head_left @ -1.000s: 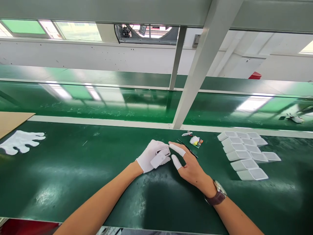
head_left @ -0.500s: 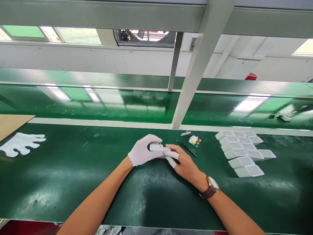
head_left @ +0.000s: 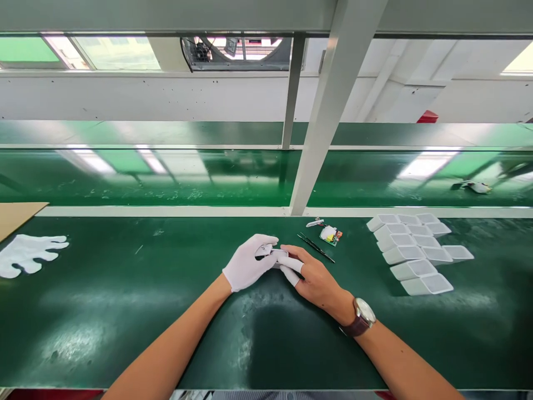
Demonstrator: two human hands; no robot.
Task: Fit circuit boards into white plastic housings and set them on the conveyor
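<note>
My left hand (head_left: 250, 264), in a white glove, is closed around a small white plastic part (head_left: 264, 251). My right hand (head_left: 310, 273), with white covers on some fingertips and a watch on the wrist, grips the near right side of the same piece. Both hands meet over the green table, and the fingers hide much of the part, so its exact kind does not show. Just beyond my right hand lie black tweezers (head_left: 315, 248) and a small circuit board (head_left: 331, 235) with a white and yellow component. A little white piece with wires (head_left: 315, 223) lies beside the board.
Several white open plastic housings (head_left: 416, 269) stand in rows on the right of the green table (head_left: 145, 322). A white glove (head_left: 31, 254) lies flat at left near a brown board (head_left: 19, 215). A slanting metal post (head_left: 318, 128) rises at the table's back edge.
The white part has turned between my hands, and less of its bright face shows. My left hand has shifted slightly right and down. The camera view has moved a little.
</note>
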